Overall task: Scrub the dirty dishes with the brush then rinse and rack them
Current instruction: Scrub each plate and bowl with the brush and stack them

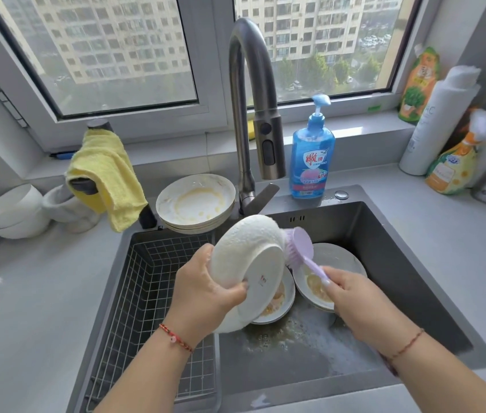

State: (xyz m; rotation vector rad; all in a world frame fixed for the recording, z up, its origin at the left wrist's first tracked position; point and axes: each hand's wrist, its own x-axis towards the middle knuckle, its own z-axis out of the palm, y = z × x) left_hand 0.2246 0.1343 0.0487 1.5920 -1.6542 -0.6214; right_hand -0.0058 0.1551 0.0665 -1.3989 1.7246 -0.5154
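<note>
White bowl in left hand, dirty plates in sink

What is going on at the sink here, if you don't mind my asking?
A person is washing dishes. The left hand holds a soapy white ceramic bowl tilted over the dark metal sink, while the right hand grips a lilac plastic dish brush against the bowl's outside. Two dirty dishes lie in the basin, a dirty stack of plates waits behind, and the wire rack holds nothing yet.
</note>
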